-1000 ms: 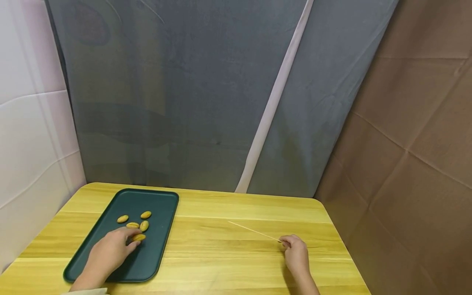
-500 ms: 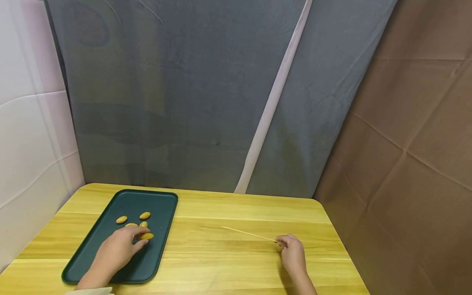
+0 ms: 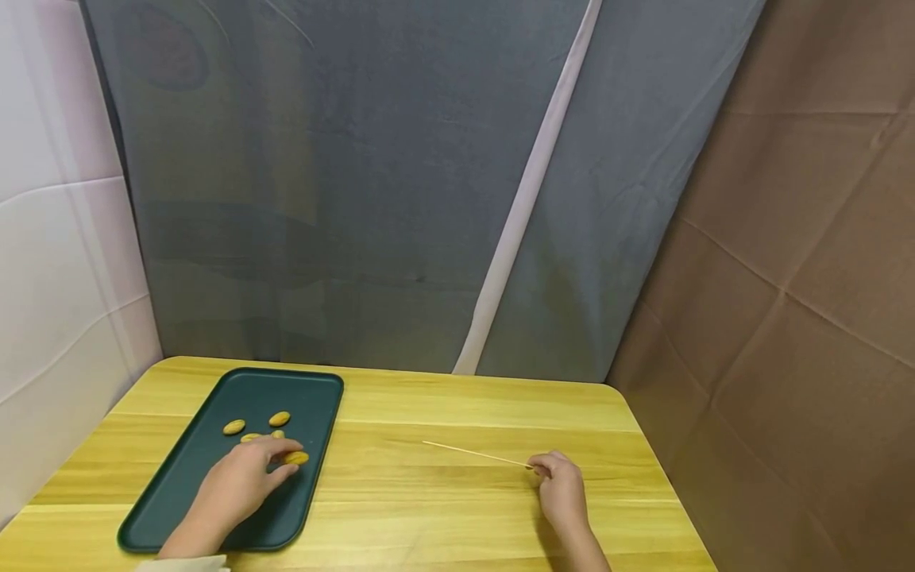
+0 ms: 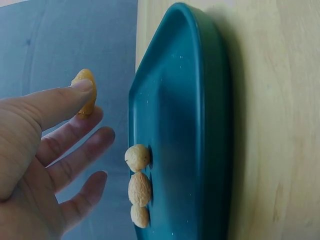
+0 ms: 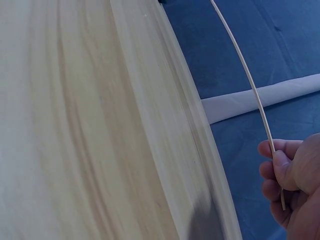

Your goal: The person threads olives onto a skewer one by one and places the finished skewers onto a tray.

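Note:
Between thumb and index finger, my left hand (image 3: 239, 481) pinches a wrinkled yellow oval fruit (image 4: 86, 95), held above the dark green tray (image 3: 309, 397); its other fingers are spread. Several similar fruits lie on the tray, among them one fruit (image 3: 233, 427) at the left and another (image 3: 279, 418) farther back. The left hand partly covers two of them in the head view. To the right, over the table, my right hand (image 3: 561, 485) pinches a thin wooden skewer (image 3: 475, 454) near one end. The skewer's long free part points left toward the tray.
The light wooden table (image 3: 429, 508) stretches between the tray and my right hand. A grey cloth (image 3: 357, 199) with a pale strip hangs behind the table, a brown cloth (image 3: 808, 318) on the right and a white one (image 3: 64, 262) on the left.
My left hand has moved rightward over the tray with the fruit in it. My right hand has drifted slightly left, and the skewer now lies flatter, its free tip lower and farther left.

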Tool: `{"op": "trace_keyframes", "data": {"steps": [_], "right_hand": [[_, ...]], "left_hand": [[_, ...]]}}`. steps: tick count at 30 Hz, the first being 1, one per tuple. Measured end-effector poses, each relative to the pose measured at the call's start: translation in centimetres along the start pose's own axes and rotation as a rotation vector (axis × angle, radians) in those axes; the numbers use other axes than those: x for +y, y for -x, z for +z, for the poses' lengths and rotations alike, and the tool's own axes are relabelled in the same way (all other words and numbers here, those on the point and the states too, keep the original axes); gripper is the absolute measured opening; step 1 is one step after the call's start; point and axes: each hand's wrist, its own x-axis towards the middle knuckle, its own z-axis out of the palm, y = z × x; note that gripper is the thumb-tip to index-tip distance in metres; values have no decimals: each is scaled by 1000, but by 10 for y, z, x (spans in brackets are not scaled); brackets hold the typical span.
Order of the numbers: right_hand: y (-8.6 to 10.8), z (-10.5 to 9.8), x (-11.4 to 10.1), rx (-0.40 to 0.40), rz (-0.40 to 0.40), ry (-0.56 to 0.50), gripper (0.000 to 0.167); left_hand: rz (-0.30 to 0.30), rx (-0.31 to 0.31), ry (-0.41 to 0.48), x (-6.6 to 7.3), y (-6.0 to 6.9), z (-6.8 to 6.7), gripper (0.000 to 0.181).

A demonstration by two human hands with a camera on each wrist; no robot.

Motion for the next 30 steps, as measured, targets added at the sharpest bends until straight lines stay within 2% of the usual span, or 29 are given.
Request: {"op": "trace_keyframes", "data": {"steps": [11, 24, 30], "right_hand": [[-2, 4, 1, 7, -30, 19, 30], [-2, 4, -4, -18, -25, -5, 28], [-4, 4, -8, -8, -57, -2, 29]], "left_hand": [[32, -2, 10, 12, -4, 2, 27], [40, -2, 35, 25, -7, 10, 27], [39, -5, 34, 28, -7, 11, 28]]}}
